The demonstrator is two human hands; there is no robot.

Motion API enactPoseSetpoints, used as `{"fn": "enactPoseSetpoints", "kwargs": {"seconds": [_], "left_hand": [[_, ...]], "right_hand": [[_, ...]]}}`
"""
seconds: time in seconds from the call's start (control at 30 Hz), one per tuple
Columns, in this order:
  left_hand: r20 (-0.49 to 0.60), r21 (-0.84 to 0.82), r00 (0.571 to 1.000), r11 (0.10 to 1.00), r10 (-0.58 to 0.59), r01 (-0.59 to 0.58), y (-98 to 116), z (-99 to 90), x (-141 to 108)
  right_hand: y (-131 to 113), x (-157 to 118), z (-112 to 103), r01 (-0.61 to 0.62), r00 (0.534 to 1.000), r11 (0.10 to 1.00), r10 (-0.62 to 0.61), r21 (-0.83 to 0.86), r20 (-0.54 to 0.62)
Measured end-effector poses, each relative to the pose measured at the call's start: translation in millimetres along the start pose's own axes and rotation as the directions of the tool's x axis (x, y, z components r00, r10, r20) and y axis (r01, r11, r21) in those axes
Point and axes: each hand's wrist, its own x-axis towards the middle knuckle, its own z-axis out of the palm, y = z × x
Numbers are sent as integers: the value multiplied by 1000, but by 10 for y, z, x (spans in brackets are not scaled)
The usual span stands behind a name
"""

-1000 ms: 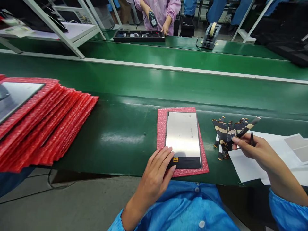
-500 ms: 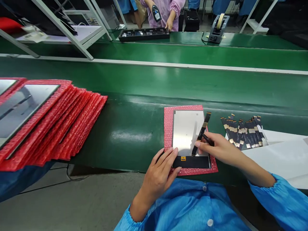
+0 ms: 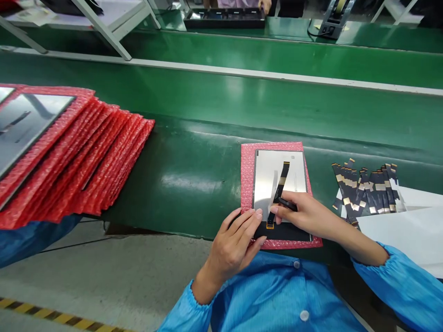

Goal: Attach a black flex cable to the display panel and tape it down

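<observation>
A silver-backed display panel (image 3: pixel 265 168) with a black lower strip lies on a pink bubble-wrap sleeve (image 3: pixel 247 177) in front of me. My right hand (image 3: pixel 309 214) pinches a black flex cable (image 3: pixel 284 174) and also has a dark pen-like tool (image 3: pixel 288 204) in its fingers. The cable slants across the panel, its lower end over the orange connector spot (image 3: pixel 270 226) on the black strip. Whether the two are joined cannot be made out. My left hand (image 3: pixel 233 244) rests with extended fingers on the panel's lower left edge.
Several more flex cables (image 3: pixel 375 186) lie at right beside white sheets (image 3: pixel 404 230). A stack of red bubble-wrap sleeves (image 3: pixel 104 161) with panels stands at left. Across the green bench are a black tray (image 3: pixel 224 20), a tape dispenser (image 3: pixel 335 20), a white rack (image 3: pixel 104 32) and another person's hand (image 3: pixel 265 5).
My right hand has brought the cable's lower end left and down onto the orange connector spot. My left hand stays at the panel's edge. The view has tilted downward.
</observation>
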Motion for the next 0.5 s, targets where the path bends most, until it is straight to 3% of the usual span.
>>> {"fn": "enactPoseSetpoints", "kwargs": {"seconds": [0.5], "left_hand": [[22,8,1000,1000,-15,15,7,-15,-3]], "right_hand": [[2,16,6,-33,999,999,33,-4,11]]}}
